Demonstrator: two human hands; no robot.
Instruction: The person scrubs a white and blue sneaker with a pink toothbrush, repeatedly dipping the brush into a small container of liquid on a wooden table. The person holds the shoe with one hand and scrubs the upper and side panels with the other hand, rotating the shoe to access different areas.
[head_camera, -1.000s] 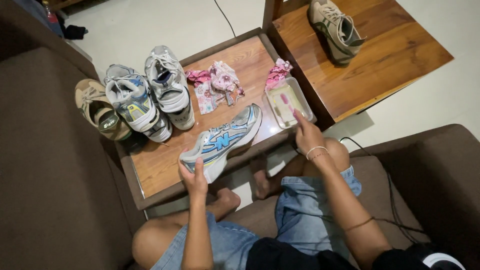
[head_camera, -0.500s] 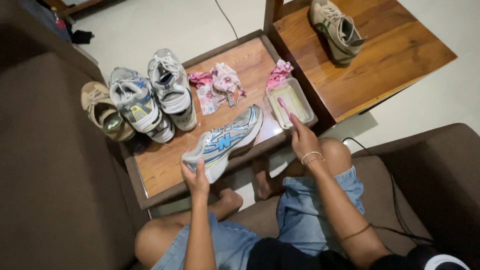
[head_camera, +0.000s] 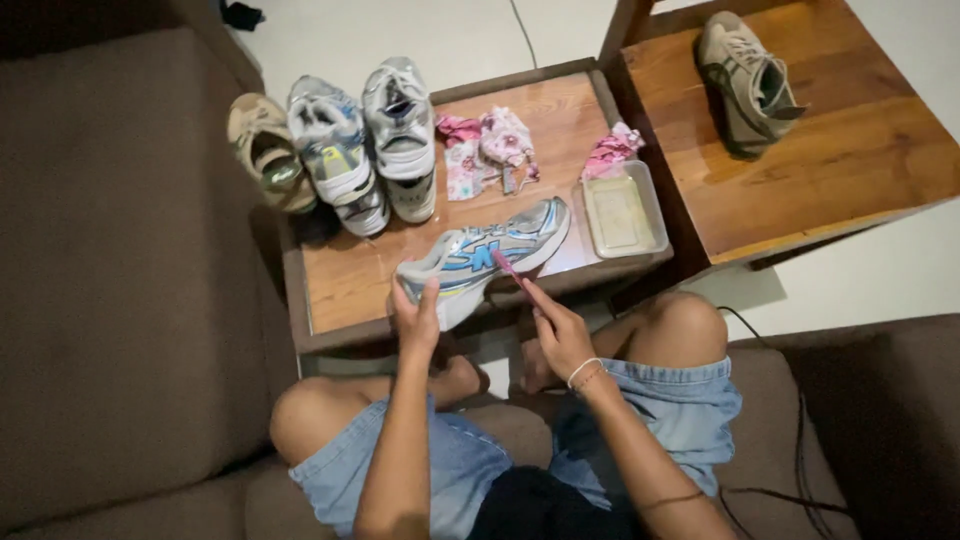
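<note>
Left hand (head_camera: 418, 318) grips sneaker (head_camera: 487, 253) heel; right hand (head_camera: 560, 335) presses toothbrush (head_camera: 507, 267) against it.

Both hands (head_camera: 418, 318) forward, fingers closed

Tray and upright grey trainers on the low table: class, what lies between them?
In the head view, patterned pink cloths lie between the clear tray and the grey trainers.

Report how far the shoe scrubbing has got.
Done: nothing looks finished, as far as the pictures show. In hand: the left hand grips the heel of the silver-and-blue sneaker while the right hand puts a pink brush to its side. Left: two grey sneakers and a tan shoe wait on the low table, another tan sneaker on the next table.
</note>
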